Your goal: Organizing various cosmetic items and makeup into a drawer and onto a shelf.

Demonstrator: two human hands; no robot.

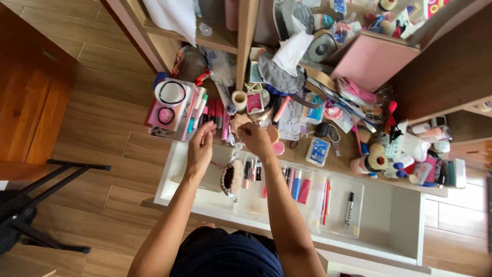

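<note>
Centre of the frame: both hands pinch a small pale item [237,123] above the cluttered desk [348,154]; left hand [201,146] steadies, right hand [254,137] grips; keep it over the open drawer [394,215].

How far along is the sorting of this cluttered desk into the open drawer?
Partly done: the white drawer already has clear trays with lipsticks, red pencils and a black pen laid in rows. In hand: the left hand and right hand are raised together over the desk edge; what they pinch is too small to tell. Left: the desktop pile is crowded with cosmetics, tape and pouches.
</note>
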